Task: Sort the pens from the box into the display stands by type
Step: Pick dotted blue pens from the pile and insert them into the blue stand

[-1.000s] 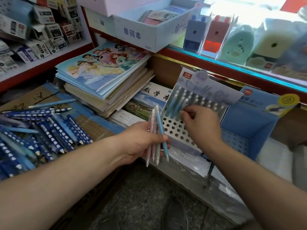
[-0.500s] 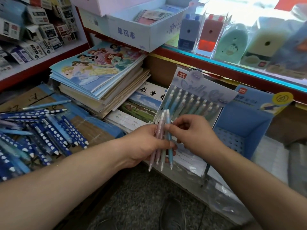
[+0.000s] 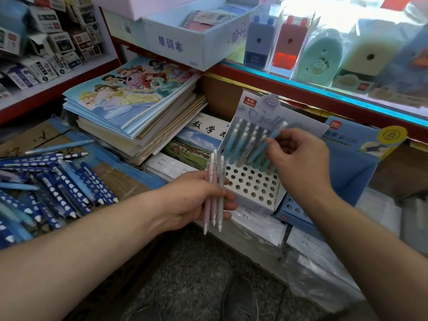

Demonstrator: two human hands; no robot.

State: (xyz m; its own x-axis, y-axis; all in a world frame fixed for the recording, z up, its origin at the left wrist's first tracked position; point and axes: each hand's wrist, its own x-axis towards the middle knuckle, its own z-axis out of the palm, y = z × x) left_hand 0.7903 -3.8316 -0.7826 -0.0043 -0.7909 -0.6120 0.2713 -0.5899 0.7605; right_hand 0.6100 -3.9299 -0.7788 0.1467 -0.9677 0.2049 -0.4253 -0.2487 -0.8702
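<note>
Right hand [image 3: 298,158] is now moving a pinched blue pen [image 3: 274,136] over to the stand [image 3: 252,184] (tilted, for slotting in) | left hand [image 3: 192,200] is gripping three pens [image 3: 214,172] nearby as stock.

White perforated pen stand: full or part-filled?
Part-filled: the white perforated pen stand holds pale blue pens in back rows; front holes show empty.

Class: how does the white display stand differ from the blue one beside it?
The white stand holds blue pens in its back rows; the blue stand shows none. The white stand's card is pale lilac; the blue stand's is blue with a yellow badge. Both have hole-punched trays.
</note>
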